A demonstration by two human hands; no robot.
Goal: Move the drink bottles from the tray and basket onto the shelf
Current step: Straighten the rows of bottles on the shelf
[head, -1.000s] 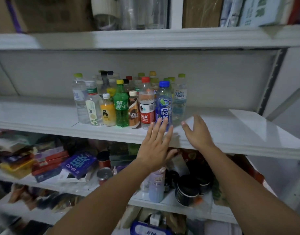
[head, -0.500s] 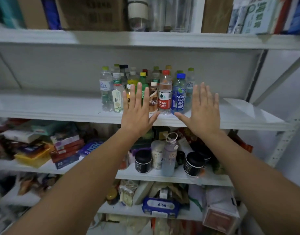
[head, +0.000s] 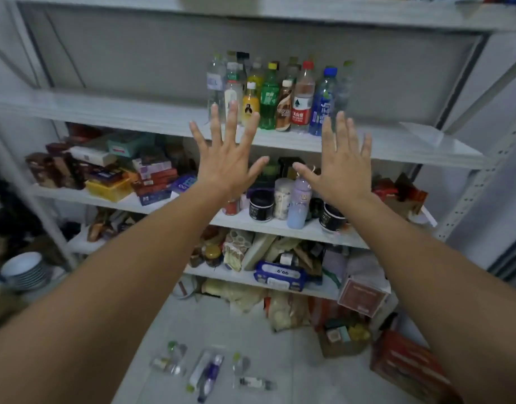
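The left hand [head: 226, 167] and right hand [head: 342, 167] are now drawn back from the shelf [head: 396, 147], held empty with fingers spread. The drink bottles [head: 280, 97] are left clustered upright on it, so this placement is judged finished. A few loose bottles [head: 205, 371] are seen, blurred, on the floor [head: 294, 371]; tray and basket are out of view.

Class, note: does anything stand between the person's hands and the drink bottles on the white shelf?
Nothing visible does: the spread left hand and right hand face the upright plastic drink bottles on the white shelf directly.
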